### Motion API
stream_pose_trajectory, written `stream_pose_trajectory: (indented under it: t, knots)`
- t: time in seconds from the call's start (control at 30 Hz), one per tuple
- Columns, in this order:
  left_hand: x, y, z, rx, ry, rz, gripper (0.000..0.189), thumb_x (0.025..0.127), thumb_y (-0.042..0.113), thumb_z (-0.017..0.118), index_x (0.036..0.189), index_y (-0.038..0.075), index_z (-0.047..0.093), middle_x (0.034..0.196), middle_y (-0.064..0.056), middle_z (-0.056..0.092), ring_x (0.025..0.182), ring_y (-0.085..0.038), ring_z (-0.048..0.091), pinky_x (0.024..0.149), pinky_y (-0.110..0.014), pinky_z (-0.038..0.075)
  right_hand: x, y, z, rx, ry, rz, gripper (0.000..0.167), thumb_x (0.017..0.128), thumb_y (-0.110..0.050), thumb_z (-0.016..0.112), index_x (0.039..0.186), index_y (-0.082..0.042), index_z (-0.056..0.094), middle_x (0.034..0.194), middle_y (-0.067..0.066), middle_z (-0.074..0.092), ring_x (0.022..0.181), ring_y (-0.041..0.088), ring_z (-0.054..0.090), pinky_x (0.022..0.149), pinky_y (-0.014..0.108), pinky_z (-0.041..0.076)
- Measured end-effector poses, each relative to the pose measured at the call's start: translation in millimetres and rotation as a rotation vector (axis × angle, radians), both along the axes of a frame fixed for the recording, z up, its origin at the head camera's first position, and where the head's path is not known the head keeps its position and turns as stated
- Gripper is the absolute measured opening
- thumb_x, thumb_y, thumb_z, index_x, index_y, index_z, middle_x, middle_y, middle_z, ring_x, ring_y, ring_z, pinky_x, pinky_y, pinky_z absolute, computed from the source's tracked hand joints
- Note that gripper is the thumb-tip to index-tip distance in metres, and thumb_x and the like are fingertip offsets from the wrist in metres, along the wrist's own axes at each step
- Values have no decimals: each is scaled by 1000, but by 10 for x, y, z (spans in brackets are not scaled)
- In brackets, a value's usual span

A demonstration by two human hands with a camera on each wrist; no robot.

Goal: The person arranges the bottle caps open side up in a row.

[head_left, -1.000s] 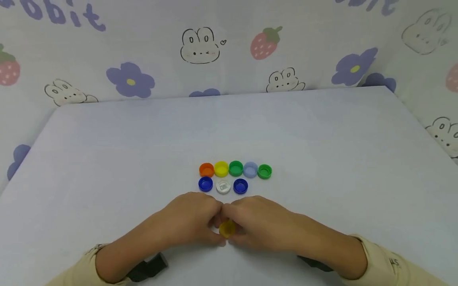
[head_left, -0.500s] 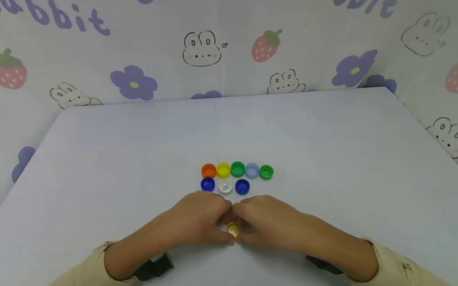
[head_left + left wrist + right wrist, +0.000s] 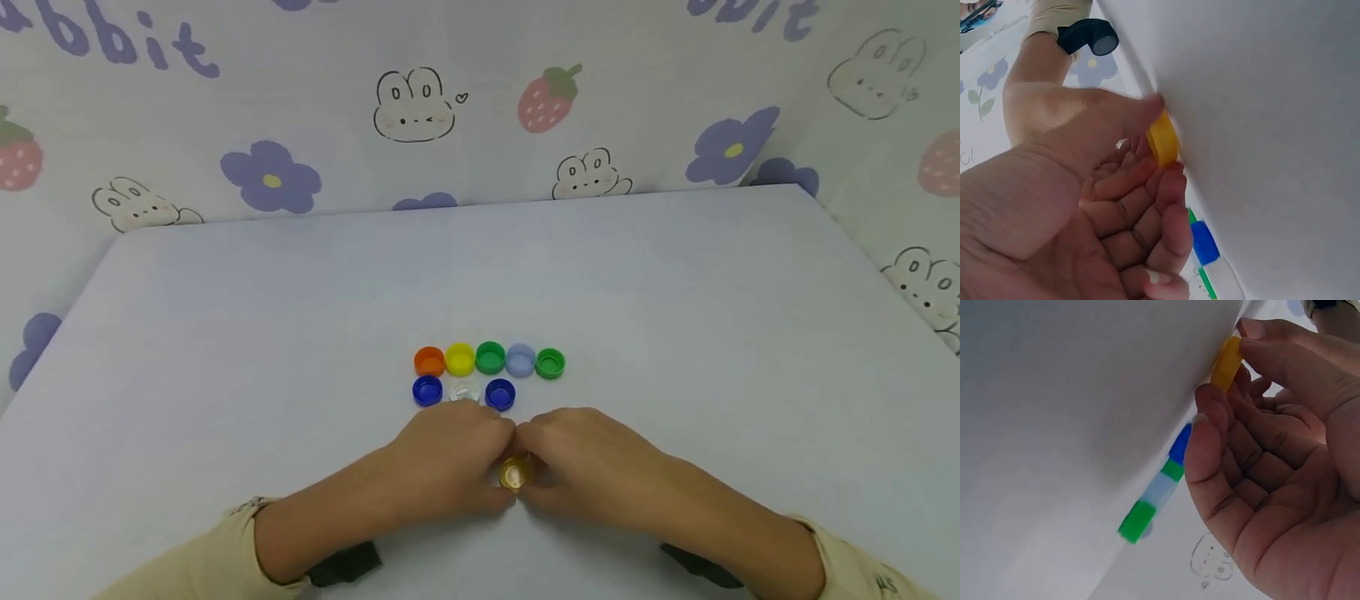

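A golden-yellow bottle cap [image 3: 515,473] is held low at the table between both hands, in front of the other caps. My left hand [image 3: 453,458] pinches its left side, thumb at the near edge and fingertips at the far edge. From the other side my right hand [image 3: 592,467] pinches it the same way, and the fingertips of the two hands meet. Both wrist views show the yellow cap [image 3: 1163,139] between thumb and fingers. Just beyond the knuckles lie a blue cap [image 3: 427,390], a white cap [image 3: 465,391] partly hidden by the left hand, and a dark blue cap [image 3: 500,394].
Behind them runs a touching row: orange cap [image 3: 430,362], yellow cap [image 3: 460,359], green cap [image 3: 491,357], light blue cap [image 3: 521,360] and another green cap [image 3: 550,363]. The white table [image 3: 300,300] ends at a patterned backdrop [image 3: 480,125]. Dark camera mounts [image 3: 345,564] sit under the wrists.
Both hands have slid right together with the golden-yellow cap, relative to the rows. The left hand now overlaps the white cap, which was fully visible before. The other caps keep their places.
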State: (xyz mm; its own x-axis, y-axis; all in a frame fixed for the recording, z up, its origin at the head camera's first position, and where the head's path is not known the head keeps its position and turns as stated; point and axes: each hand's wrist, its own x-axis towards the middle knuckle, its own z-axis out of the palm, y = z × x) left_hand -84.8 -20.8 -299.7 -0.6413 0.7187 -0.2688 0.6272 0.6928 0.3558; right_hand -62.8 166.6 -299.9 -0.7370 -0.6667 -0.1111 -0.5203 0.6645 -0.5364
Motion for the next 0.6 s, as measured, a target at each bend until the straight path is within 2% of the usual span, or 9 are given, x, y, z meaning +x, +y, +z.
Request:
stream_pose_trajectory:
  t: [0.17,0.3,0.47,0.6]
  knots:
    - [-37,133,51,-30,163,-33,32,89,37,81,103,10,72,82,5,64,73,-11,53,64,-22,44,-38,127,19,26,110,-69,17,85,-14,85,97,-12,73,81,-14,64,72,3,53,68,24,50]
    - [-110,224,81,-16,251,-52,31,92,38,78,103,10,72,83,3,64,74,-13,53,62,-20,43,-82,212,36,39,170,-110,18,83,-10,85,93,-12,70,79,-11,62,71,5,55,66,25,51]
    - [-214,308,75,-12,297,-22,28,92,37,78,95,10,69,75,4,56,71,-14,50,62,-22,40,-163,257,11,-8,220,-135,20,83,-3,82,86,-13,65,75,-10,59,67,6,54,62,25,49]
    - [-275,373,64,-21,281,7,28,91,36,80,87,12,66,70,2,52,69,-16,50,58,-23,38,-220,279,-4,-53,178,-145,19,85,0,78,85,-13,66,75,-11,61,66,5,54,61,25,49]
